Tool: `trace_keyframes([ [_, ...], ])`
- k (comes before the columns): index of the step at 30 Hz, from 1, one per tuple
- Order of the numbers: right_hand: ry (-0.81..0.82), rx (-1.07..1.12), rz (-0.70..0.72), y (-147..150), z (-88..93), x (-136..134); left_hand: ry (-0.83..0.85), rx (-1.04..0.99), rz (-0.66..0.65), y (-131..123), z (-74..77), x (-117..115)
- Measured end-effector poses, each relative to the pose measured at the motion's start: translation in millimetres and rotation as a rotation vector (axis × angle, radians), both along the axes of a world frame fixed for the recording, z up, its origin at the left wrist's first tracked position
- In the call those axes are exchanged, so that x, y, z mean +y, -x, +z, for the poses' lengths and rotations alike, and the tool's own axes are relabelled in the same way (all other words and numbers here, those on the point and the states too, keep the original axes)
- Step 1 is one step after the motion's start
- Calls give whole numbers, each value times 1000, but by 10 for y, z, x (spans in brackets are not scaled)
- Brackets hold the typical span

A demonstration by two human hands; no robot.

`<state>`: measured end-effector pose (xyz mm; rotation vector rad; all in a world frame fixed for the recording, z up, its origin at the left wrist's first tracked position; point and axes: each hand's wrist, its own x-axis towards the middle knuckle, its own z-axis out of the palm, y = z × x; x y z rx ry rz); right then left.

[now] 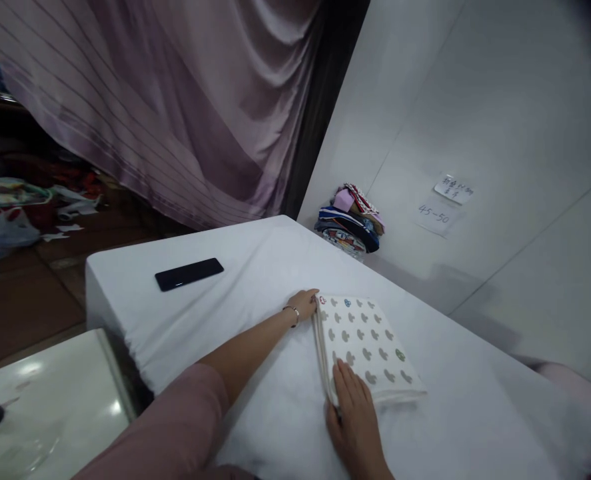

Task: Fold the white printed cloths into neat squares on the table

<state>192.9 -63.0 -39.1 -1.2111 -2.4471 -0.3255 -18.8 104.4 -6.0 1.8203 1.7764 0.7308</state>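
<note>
A folded white blanket (368,333) with grey mushroom-like prints and a few red, blue and green ones lies flat on the white-covered table. Its layered edges show along the left and near sides. My left hand (304,304), with a bracelet at the wrist, is closed at the blanket's far left corner; the fingertips are partly hidden there. At the near left corner, my right hand (354,412) has its fingers over the top and its thumb at the edge, gripping the corner.
A black phone (189,274) lies on the white table cover (255,267) to the left. Folded fabrics (350,220) are stacked at the far edge by the wall, where paper notes (438,217) hang. A pale glossy surface (45,407) stands lower left; a purple curtain (200,100) hangs behind.
</note>
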Motion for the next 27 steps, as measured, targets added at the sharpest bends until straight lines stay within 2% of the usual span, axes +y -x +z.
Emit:
trace_keyframes([
  [5, 14, 20, 17, -50, -25, 12, -36, -2, -30, 4, 117, 24],
  [9, -1, 35, 74, -168, -32, -40, -106, 6, -25, 106, 176, -69],
  [14, -27, 37, 121, -211, -30, -104, -61, 23, 38, 276, 35, -248],
  [17, -48, 21, 105, -172, -41, -108, -40, 15, 63, 316, -56, -246],
  [20, -51, 6, 90, -151, -67, -105, -27, 3, 44, 346, -82, -192],
  [24, -14, -2, 76, -144, -80, -108, -7, -1, -1, 351, 25, -185],
  [27, 20, -18, 46, -110, -44, -112, -113, 30, -36, 210, 175, -286],
])
